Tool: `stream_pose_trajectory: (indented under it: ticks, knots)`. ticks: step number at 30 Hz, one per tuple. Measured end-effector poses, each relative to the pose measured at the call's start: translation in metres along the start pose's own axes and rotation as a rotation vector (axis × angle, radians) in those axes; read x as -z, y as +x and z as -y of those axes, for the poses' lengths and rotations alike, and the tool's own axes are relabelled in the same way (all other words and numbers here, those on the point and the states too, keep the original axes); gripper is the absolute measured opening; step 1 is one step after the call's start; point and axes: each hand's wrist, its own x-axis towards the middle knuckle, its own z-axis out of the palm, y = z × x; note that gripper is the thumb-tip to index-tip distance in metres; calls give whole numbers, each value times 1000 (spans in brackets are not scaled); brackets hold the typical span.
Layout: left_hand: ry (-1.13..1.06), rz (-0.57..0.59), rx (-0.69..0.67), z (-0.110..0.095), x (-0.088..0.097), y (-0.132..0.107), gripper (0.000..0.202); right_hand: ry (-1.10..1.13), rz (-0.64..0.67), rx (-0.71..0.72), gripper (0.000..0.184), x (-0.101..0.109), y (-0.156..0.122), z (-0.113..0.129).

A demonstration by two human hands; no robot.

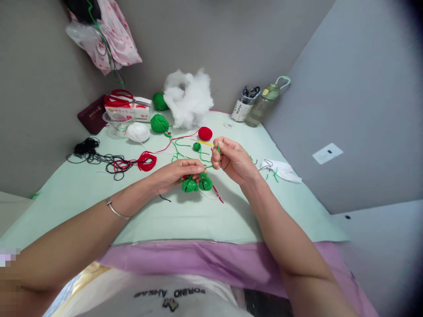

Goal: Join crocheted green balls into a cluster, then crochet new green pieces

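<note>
Over the middle of the table, my left hand (187, 169) is closed on a small green crocheted piece (189, 185) with rounded lobes and dark lines across them. A bit of red shows beside its fingers. My right hand (231, 158) is just to the right and slightly higher, its fingers pinched on a strand of green yarn (210, 167) that runs across to the left hand. White and red yarn ends (218, 193) hang below the piece. Part of the crocheted piece is hidden behind the left fingers.
Green yarn balls (160, 123), a white ball (138, 132), a red ball (205, 133) and white stuffing (188, 99) lie toward the back. Tangled black yarn (109, 160) is at left. Red-handled scissors (122, 97) rest on a box. A bottle (264, 103) and pen cup (243, 108) stand back right.
</note>
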Motion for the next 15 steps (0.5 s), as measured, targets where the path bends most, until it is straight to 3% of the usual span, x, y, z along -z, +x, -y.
stream_pose_trajectory:
  ticks: [5, 15]
  knots:
    - [69, 94, 38, -2, -1, -1, 26, 5, -87, 47, 36, 3, 2, 1]
    - [20, 118, -27, -7, 1, -4, 33, 62, -221, 68, 38, 15, 7, 2]
